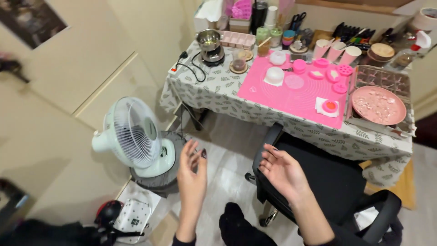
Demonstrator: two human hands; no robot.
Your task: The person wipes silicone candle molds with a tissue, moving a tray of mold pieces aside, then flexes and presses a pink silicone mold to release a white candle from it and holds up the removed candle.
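Low in the frame, both hands hang empty with fingers loosely spread: the left hand point(192, 175) beside the white fan point(133, 136) at lower left, the right hand point(283, 171) just over the black chair's point(327, 177) back edge, nearest thing to it. Judging by this, a firm grip on that backrest would steady the chair. At upper right the tabletop point(214, 89) carries a pink mat point(298, 98) and plate point(378, 105).

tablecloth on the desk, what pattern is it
White tablecloth printed with small grey-green leaves, seen in the head view, the only one; a pink mat covers its middle.
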